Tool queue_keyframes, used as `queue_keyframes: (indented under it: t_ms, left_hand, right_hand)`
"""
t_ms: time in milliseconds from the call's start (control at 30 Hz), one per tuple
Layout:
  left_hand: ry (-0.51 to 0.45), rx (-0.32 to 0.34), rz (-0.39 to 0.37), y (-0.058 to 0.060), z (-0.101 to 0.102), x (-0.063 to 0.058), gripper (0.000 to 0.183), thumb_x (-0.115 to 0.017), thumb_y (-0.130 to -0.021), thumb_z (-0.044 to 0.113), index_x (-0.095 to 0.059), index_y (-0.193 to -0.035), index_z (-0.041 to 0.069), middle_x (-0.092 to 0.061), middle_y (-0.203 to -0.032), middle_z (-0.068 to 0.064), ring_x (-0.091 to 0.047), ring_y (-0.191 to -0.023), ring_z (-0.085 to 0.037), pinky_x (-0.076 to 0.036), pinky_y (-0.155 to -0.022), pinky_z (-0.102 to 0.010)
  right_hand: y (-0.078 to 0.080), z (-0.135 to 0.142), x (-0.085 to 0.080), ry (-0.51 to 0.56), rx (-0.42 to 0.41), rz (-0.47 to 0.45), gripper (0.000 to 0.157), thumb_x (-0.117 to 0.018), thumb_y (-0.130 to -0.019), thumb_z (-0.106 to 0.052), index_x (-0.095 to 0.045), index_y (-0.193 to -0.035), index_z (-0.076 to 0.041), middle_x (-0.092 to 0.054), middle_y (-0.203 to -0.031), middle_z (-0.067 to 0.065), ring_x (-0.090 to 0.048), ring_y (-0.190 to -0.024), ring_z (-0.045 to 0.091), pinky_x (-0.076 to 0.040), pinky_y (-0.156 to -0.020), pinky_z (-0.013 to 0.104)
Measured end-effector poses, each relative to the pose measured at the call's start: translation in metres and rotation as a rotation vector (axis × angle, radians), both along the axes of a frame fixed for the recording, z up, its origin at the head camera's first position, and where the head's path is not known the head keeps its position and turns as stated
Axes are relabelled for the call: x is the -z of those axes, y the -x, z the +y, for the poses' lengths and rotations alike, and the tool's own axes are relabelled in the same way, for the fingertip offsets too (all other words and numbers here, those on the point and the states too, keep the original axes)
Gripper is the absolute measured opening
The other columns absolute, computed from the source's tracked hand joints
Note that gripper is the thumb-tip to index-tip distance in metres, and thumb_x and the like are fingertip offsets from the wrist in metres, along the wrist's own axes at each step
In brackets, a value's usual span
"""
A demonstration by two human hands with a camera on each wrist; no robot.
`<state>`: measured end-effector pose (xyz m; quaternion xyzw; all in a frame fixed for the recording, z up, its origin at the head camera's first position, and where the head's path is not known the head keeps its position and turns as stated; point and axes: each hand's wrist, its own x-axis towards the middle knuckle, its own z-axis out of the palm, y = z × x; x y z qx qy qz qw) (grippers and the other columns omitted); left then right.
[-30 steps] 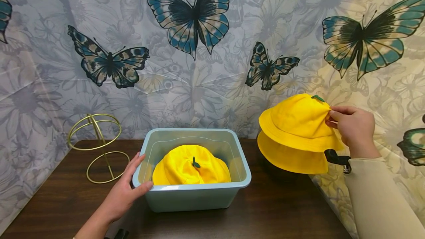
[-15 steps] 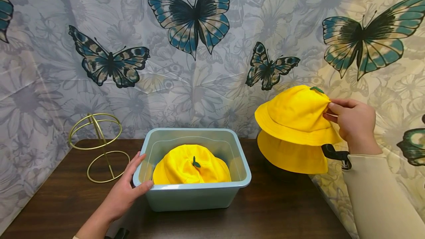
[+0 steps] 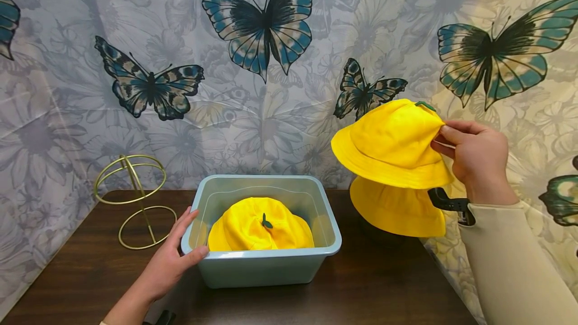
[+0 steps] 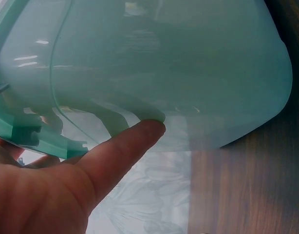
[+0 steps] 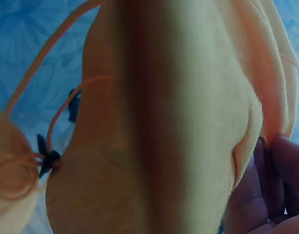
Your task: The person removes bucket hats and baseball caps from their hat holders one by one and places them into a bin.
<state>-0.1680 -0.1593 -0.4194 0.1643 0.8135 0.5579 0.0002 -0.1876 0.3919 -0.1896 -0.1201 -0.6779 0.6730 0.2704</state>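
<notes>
Patterned butterfly backdrop behind a dark wooden table. Bin stands at mid-table, one yellow hat inside. Left hand spread, touching bin's near left corner. Right hand pinches the crown of a second hat, raised. Third hat below it, table's right edge; support hidden. Gold stand, table's far left corner. Judged partway: one hat binned, one in hand, one not yet taken up.

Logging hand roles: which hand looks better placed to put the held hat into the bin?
Probably the right hand: it pinches the held hat by its crown, while the left hand touches the bin, away from that hat.
</notes>
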Motion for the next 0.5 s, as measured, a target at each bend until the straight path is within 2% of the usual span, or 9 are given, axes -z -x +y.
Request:
queue_keyframes:
  t_ms: [267, 500]
  left_hand:
    - [-0.020, 0.010, -0.006, 0.001, -0.001, 0.001, 0.080, -0.067, -0.095, 0.025, -0.020, -0.159, 0.011, 0.002, -0.165, -0.013, -0.005, -0.144, -0.052, -0.023, -0.102, -0.073]
    - [-0.023, 0.008, -0.010, 0.002, -0.001, 0.002, 0.080, -0.067, -0.096, 0.026, -0.020, -0.159, 0.012, 0.001, -0.165, -0.013, -0.006, -0.144, -0.051, -0.025, -0.103, -0.072]
  right_hand:
    - [-0.001, -0.025, -0.005, 0.074, -0.123, 0.085, 0.029, -0.074, -0.086, -0.011, -0.074, -0.115, -0.009, -0.067, -0.110, 0.002, -0.073, -0.083, 0.015, -0.057, -0.066, 0.029]
    - [-0.005, -0.049, -0.004, 0.104, -0.264, 0.153, 0.031, -0.077, -0.084, -0.010, -0.074, -0.114, -0.004, -0.069, -0.108, 0.006, -0.073, -0.086, 0.019, -0.057, -0.070, 0.031]
